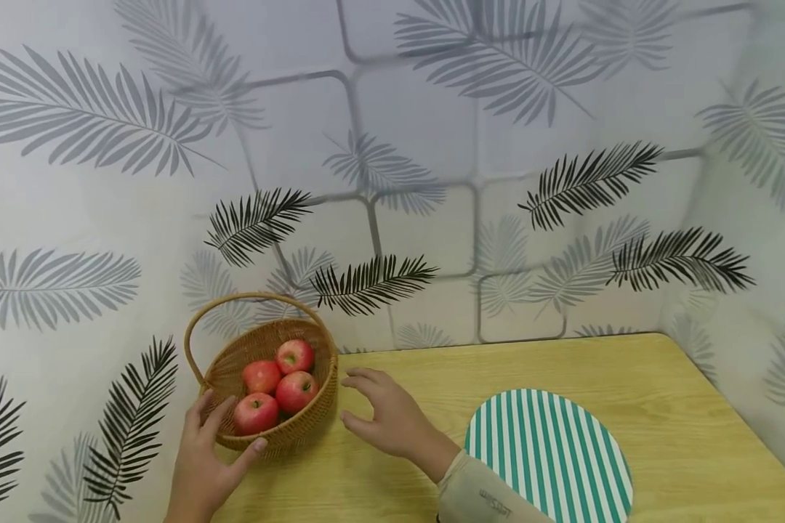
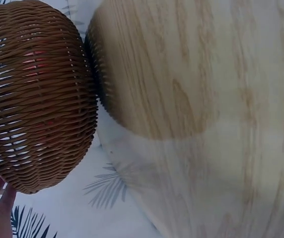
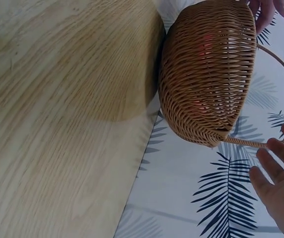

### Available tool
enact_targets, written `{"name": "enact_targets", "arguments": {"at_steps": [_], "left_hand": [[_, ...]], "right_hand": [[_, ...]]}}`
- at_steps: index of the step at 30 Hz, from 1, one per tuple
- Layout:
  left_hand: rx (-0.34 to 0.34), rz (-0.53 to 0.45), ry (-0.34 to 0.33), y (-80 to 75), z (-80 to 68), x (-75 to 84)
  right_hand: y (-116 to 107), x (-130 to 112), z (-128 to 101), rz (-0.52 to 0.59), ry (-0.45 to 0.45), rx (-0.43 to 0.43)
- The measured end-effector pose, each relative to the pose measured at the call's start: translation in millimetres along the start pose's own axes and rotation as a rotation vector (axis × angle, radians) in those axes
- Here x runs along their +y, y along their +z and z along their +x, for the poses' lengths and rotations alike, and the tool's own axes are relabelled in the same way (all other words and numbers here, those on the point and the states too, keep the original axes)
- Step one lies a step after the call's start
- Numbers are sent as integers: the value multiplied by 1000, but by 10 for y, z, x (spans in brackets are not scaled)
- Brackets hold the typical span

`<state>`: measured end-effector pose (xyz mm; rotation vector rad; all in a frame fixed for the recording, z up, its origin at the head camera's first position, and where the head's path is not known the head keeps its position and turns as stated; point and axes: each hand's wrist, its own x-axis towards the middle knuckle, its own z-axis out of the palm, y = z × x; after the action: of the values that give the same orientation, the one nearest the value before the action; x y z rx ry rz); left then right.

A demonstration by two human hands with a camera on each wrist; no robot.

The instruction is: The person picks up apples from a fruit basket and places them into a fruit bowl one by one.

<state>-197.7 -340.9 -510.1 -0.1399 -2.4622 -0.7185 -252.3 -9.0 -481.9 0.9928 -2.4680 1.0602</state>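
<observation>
Basket (image 1: 312, 420) flanked left and right
My left hand (image 1: 204, 465), fingers spread, is at its left side, contact unclear; inside it sit four apples (image 1: 256, 415); just right of it, apart, my right hand (image 1: 392, 420) is spread too. I judge even pressure from both sides best, keeping the basket steady so nothing rolls.

Likely a home, with leaf-print wallpaper (image 1: 432, 131), wood-grain table (image 1: 667, 407) and striped round mat (image 1: 549, 450)

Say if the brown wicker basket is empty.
Not empty: four round red apples lie inside the brown wicker basket in the head view.
</observation>
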Motion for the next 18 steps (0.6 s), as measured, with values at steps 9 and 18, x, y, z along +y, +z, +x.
{"name": "enact_targets", "arguments": {"at_steps": [9,18], "left_hand": [[8,31,24,9,131,-176],[-141,107,20,-37,264,-234]], "right_hand": [[126,-103,188,-53,-26,-60],[254,-125,323,-119,-53,-167]]}}
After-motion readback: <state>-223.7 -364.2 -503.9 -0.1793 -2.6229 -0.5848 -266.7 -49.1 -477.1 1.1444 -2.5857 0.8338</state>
